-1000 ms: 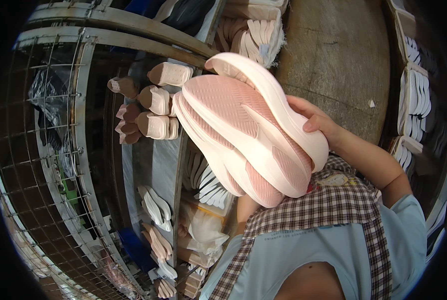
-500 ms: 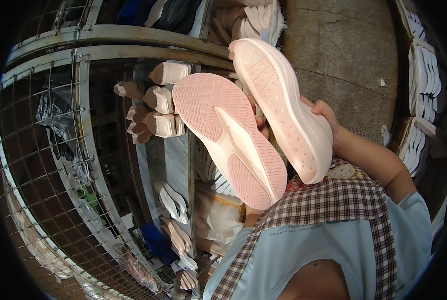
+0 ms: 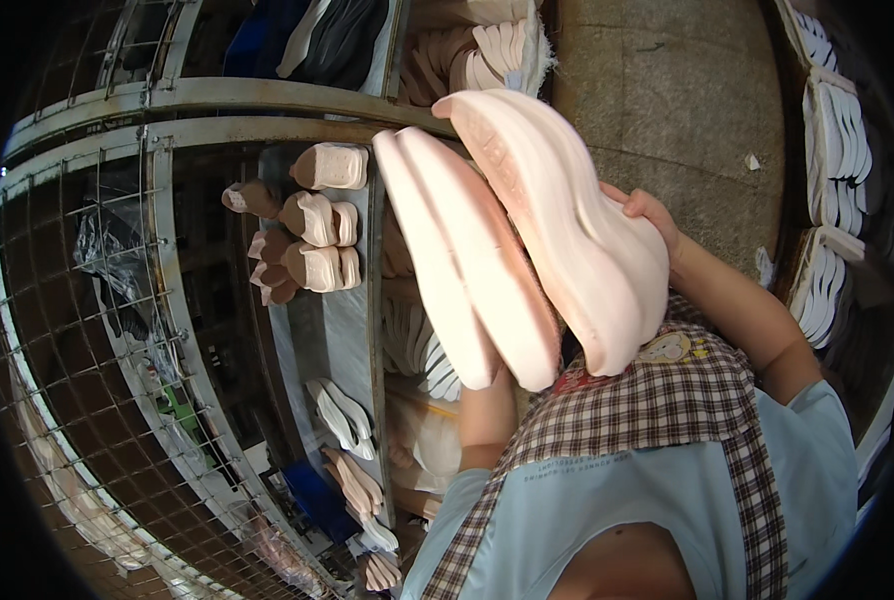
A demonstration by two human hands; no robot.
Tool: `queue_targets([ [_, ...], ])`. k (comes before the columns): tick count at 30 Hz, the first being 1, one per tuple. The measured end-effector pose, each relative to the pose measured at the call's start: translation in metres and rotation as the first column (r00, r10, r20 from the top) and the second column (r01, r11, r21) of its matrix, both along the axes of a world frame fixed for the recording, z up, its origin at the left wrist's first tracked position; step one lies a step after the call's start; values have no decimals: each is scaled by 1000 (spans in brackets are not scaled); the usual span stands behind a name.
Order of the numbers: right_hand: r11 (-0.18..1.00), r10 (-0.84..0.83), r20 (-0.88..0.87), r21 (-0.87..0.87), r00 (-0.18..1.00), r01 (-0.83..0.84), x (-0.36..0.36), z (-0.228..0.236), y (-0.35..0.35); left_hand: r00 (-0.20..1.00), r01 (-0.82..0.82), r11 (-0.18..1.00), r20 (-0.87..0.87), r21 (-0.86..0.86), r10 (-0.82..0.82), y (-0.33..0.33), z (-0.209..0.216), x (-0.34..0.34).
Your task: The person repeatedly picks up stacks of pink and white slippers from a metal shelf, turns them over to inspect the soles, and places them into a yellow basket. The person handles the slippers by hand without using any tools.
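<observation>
Two pale pink shoe soles [image 3: 462,265], side by side and edge-on, are held up in front of me, blurred by motion. My left forearm [image 3: 487,415] rises to their lower end; they hide my left hand, which supports them. Just to the right, more pale shoe soles [image 3: 577,230], apparently stacked together, lean at the same slant with a curled tip at the top. Closed on their outer right side is my right hand [image 3: 647,215], thumb and fingertips showing at the edge. The two bundles of soles lie close together, touching or almost so.
Left of me, a metal rack holds pinkish soles [image 3: 317,220] and white soles [image 3: 342,415] on a shelf, beside a wire mesh frame [image 3: 77,330]. A sack of pale soles [image 3: 497,55] stands ahead. Stacks of white soles [image 3: 837,140] line the right side, past the grey floor [image 3: 667,120].
The left soles have turned from showing their patterned pink underside to standing edge-on, revealing two. The right soles have tilted too, showing more sidewall. My left fingers have gone out of sight.
</observation>
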State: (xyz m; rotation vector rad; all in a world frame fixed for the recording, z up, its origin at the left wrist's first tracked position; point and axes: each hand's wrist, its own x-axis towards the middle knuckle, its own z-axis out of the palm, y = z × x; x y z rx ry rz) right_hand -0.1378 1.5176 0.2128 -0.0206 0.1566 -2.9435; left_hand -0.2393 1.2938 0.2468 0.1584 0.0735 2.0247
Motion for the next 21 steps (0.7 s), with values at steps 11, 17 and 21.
queue_targets([
  [11,988,-15,-49,-151,999,8,11,-15,12,983,120,976,113,183,-142,12,29,7],
  [17,998,-41,5,-49,999,41,8,-21,6,999,51,996,-8,70,-50,12,28,4],
  [21,994,11,-3,-111,1000,-12,8,-41,1,996,30,999,-82,11,-29,10,11,-4],
])
